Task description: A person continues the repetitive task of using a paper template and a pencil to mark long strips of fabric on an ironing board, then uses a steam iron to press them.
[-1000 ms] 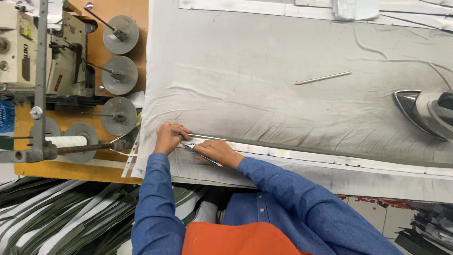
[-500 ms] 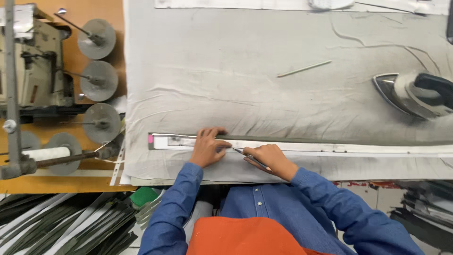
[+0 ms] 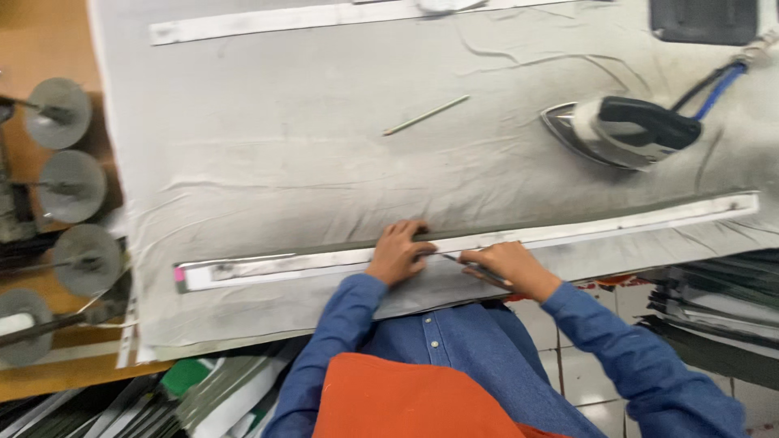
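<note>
A long pale strip (image 3: 617,225) lies along the near edge of a cloth-covered table (image 3: 308,162), with a pink tag at its left end. My left hand (image 3: 398,251) presses flat on the strip near its middle, fingers closed against it. Just to the right, my right hand (image 3: 507,268) grips a thin dark pencil-like tool (image 3: 475,269) whose tip touches the strip's lower edge. Both arms wear blue sleeves above an orange apron.
A steam iron (image 3: 621,130) with a blue cord rests at the back right. A thin stick (image 3: 426,115) lies mid-table. Another long strip (image 3: 324,16) runs along the far edge. Round thread stands (image 3: 73,186) sit at the left. Dark stacked fabric pieces (image 3: 714,316) lie at the lower right.
The view has shifted right along the table. Both hands have slid rightward along the strip, the right hand still holding the tool against it.
</note>
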